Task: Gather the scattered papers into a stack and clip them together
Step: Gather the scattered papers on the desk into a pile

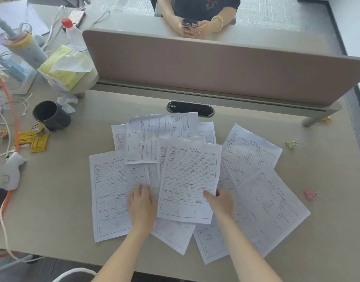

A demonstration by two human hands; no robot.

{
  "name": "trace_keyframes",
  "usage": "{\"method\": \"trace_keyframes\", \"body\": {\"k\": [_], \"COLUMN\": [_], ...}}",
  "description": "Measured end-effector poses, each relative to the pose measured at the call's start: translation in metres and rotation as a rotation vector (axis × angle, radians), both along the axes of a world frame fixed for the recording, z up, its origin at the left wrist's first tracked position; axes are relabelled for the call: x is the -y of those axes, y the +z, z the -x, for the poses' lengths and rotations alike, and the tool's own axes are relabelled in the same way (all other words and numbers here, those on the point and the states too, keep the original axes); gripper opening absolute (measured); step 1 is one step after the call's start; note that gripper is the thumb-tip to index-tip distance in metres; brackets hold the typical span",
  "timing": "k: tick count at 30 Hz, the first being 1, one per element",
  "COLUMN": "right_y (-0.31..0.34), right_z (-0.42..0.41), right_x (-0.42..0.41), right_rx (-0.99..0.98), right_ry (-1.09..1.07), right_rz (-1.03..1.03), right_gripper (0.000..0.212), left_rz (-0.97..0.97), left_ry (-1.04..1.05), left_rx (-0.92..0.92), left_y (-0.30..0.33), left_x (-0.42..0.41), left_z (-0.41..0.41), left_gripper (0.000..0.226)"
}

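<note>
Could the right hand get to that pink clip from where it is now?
Probably yes. The pink clip lies in the open on the desk, right of the papers; nothing blocks it. But the right hand is pinching the middle sheet, so it must release that first.

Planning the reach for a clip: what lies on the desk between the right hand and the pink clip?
In the head view, overlapping printed sheets lie between the right hand and the pink clip, then bare desk.

Lying fanned across the desk: printed papers. Pinching the top sheet at its lower right edge: right hand. Pressing flat beside it: left hand. Sitting apart, rightward: yellow clip, pink clip.
</note>
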State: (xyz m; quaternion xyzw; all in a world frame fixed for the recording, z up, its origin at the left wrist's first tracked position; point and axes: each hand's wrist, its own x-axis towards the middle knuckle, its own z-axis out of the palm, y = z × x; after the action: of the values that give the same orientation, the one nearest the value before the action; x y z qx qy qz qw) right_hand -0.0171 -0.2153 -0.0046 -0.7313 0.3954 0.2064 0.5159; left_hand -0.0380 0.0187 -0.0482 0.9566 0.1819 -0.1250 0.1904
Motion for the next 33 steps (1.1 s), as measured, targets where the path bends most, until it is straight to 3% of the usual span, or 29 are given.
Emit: {"method": "trace_keyframes", "body": {"k": [2,4,10,15,23,29,33], "right_y": [0.003,0.005,0.014,0.021,0.026,0.024,0.015], "right_z": [-0.002,-0.004,-0.007,-0.012,-0.016,-0.009,-0.004], "right_x": [0.004,0.012,0.035,0.037,0.04,0.038,0.037], "right_rx": [0.014,0.039,0.065,0.128,0.124,0.099,0.09], "right_ry": [-0.07,-0.103,0.031,0.137,0.106,0.109,0.087], "right_rz": [-0.033,-0.082,-0.164,-0.118,-0.267,-0.334,-0.378], "right_gripper": [0.022,0.036,0.024,0.024,0.021,0.017,0.024], "left_rz": [-0.003,-0.016,0.08,0.044,0.042,0.442,0.818], "left_ry": [0.088,0.219,0.605,0.544,0.609,0.762,0.756], "left_rx": [0.006,-0.059,-0.365,-0.458,-0.409,-0.157,-0.205], "left_y": [0.003,0.008,0.02,0.029,0.04,0.042,0.049], "left_x": [-0.006,-0.014,-0.052,-0.054,-0.056,-0.048,-0.042], "left_z": [-0.003,-0.007,-0.015,-0.012,-0.005,0.003,0.012], "left_gripper": [0.034,0.051,0.144,0.16,0.143,0.065,0.059]}}
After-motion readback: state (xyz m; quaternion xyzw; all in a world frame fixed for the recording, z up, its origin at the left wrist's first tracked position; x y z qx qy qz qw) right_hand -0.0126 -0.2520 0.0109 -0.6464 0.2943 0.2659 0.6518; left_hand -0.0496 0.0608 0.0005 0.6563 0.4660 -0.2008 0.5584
